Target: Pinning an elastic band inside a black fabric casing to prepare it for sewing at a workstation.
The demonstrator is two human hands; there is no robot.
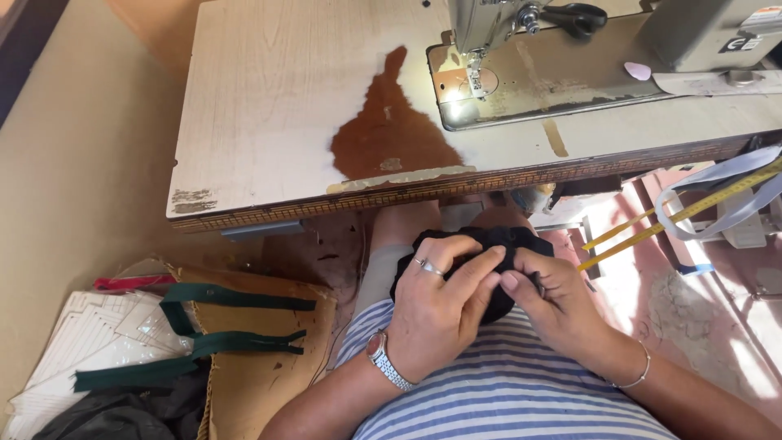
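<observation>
Both my hands hold a bunched piece of black fabric (489,240) in my lap, just below the sewing table's front edge. My left hand (436,305), with a ring and a silver wristwatch, pinches the cloth from the left with its fingers stretched across it. My right hand (554,301), wearing a thin bracelet, grips the cloth from the right, its thumb pressed against the left fingertips. Most of the fabric is hidden under my fingers. My striped blue and white shirt fills the lower middle.
A worn sewing table (277,106) with a sewing machine (521,49) and black scissors (574,16) stands ahead. A yellow measuring tape (676,213) hangs at right. At left, green zippers (204,326) lie on brown cardboard beside white patterned sheets (90,342).
</observation>
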